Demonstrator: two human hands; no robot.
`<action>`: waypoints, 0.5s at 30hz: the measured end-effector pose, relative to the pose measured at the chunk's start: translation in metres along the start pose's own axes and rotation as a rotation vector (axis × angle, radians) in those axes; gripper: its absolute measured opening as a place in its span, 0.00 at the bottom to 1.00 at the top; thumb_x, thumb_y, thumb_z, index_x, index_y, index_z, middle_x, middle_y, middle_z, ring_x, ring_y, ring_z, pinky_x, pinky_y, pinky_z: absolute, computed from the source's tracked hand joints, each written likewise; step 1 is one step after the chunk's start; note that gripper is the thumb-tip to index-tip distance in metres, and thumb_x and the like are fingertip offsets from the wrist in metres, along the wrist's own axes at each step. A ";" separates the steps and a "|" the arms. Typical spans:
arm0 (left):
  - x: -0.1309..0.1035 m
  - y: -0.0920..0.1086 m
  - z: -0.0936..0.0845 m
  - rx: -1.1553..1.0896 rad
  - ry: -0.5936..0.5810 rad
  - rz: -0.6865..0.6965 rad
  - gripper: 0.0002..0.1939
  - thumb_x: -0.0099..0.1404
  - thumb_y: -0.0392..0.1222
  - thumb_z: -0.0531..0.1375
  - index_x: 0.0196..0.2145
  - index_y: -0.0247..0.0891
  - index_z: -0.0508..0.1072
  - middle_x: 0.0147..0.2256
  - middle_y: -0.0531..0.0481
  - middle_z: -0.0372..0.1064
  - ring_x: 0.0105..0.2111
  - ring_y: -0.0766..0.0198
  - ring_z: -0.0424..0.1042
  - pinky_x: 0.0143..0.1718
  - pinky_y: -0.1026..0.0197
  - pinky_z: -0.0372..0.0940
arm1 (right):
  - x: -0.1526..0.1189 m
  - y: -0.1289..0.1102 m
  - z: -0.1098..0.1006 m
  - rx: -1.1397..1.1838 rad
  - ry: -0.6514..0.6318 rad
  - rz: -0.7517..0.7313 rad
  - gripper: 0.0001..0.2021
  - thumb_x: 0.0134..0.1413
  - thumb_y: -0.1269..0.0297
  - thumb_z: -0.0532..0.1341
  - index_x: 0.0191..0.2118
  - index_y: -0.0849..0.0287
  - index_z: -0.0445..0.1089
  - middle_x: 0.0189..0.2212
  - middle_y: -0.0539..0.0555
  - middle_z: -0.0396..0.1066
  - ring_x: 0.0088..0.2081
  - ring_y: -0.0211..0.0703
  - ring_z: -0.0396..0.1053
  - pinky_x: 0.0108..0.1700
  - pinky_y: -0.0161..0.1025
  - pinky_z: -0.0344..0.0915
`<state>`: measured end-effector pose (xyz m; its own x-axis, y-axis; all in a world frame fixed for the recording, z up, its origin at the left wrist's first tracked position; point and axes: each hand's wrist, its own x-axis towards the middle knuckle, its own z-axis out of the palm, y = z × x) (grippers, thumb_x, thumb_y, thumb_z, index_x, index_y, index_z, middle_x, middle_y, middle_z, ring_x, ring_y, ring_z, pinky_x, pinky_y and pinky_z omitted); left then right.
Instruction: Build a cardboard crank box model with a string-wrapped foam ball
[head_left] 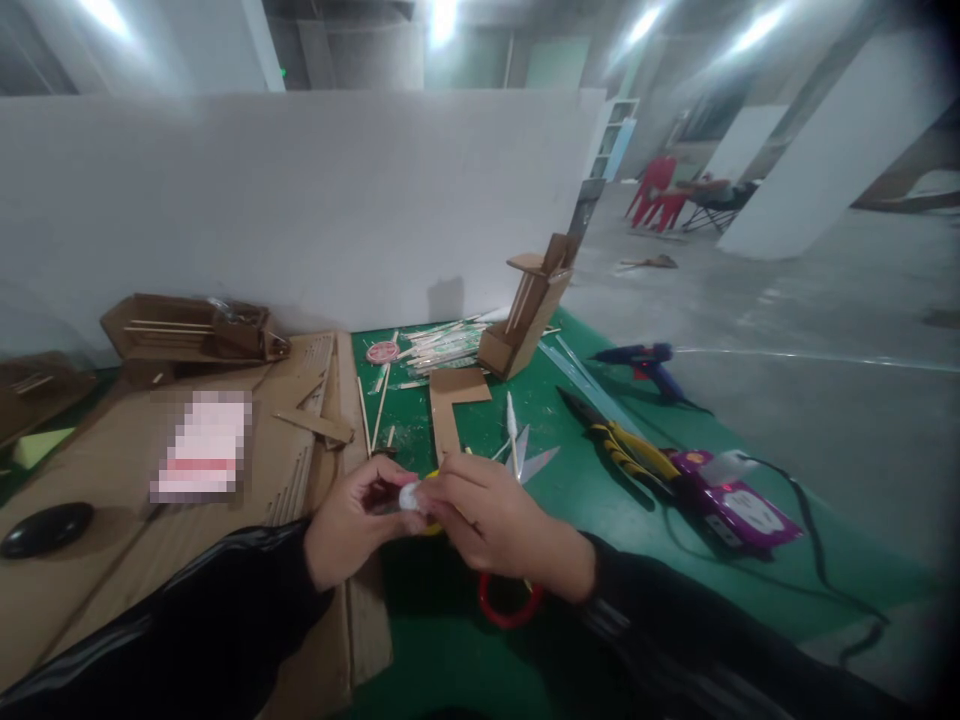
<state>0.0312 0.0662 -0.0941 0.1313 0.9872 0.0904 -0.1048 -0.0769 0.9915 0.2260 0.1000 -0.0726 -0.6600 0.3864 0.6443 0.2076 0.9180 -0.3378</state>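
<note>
The left hand (pixel 352 515) is curled nearly closed, thumb and fingertips pinching a small white piece (pixel 409 497), which sits in the middle of the work between both hands. The right hand (pixel 487 505) meets it from 3 o'clock, its thumb and fingers bunched together on the piece's near side, the rest of the fingers folded in. Just behind the right fingertips shows a yellow thing (pixel 433 522), too hidden to name. Red-handled scissors (pixel 510 608) lie partly under the right hand, handle at 4 o'clock, blades spread towards 2, with a white-tipped stick (pixel 512 412) just beside the blades. At 1 o'clock lies an L-shaped cardboard piece (pixel 445 412) on the green table (pixel 585 500); beyond it, thin sticks (pixel 442 348) are heaped beside an upright, tilted cardboard stand (pixel 525 320), and a red-and-white disc (pixel 382 352) lies at 12. Yellow-and-black pliers (pixel 619 445) lie between 2 and 3 o'clock, a blue glue gun (pixel 637 360) farther out at 2, and a purple power strip (pixel 750 515) at 3. Towards 9 o'clock, cardboard sheets (pixel 300 365) bear a black rounded object (pixel 46 530); an open cardboard box (pixel 176 340) lies at 10.
</note>
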 end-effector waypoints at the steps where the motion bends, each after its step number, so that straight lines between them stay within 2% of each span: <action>1: -0.002 0.000 0.001 -0.004 -0.016 -0.007 0.20 0.46 0.39 0.74 0.32 0.36 0.70 0.32 0.52 0.73 0.32 0.65 0.73 0.35 0.64 0.67 | 0.000 0.001 0.001 0.007 0.007 0.020 0.07 0.62 0.73 0.53 0.40 0.60 0.68 0.30 0.54 0.66 0.31 0.41 0.62 0.31 0.38 0.60; 5: -0.008 0.003 0.002 0.021 -0.056 -0.022 0.17 0.52 0.38 0.72 0.36 0.37 0.71 0.36 0.50 0.75 0.38 0.63 0.74 0.41 0.63 0.67 | 0.002 0.003 0.002 0.103 0.058 0.145 0.08 0.64 0.72 0.53 0.41 0.62 0.69 0.32 0.55 0.67 0.33 0.41 0.65 0.34 0.37 0.64; 9: -0.011 0.006 0.006 0.046 -0.042 0.037 0.15 0.56 0.37 0.69 0.41 0.38 0.71 0.41 0.48 0.74 0.43 0.63 0.73 0.46 0.63 0.66 | 0.005 0.006 0.003 0.154 0.157 0.233 0.06 0.63 0.72 0.55 0.39 0.62 0.70 0.31 0.54 0.68 0.34 0.40 0.67 0.35 0.36 0.64; 15: -0.017 0.009 0.011 0.034 0.013 0.105 0.12 0.60 0.37 0.67 0.40 0.38 0.70 0.54 0.44 0.66 0.53 0.60 0.69 0.52 0.62 0.64 | 0.003 0.008 0.010 0.129 0.082 0.260 0.07 0.63 0.72 0.55 0.39 0.60 0.70 0.31 0.53 0.68 0.34 0.40 0.67 0.35 0.36 0.64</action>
<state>0.0389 0.0474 -0.0859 0.1082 0.9752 0.1929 -0.0842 -0.1844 0.9792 0.2189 0.1079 -0.0804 -0.5351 0.6176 0.5764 0.2649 0.7705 -0.5798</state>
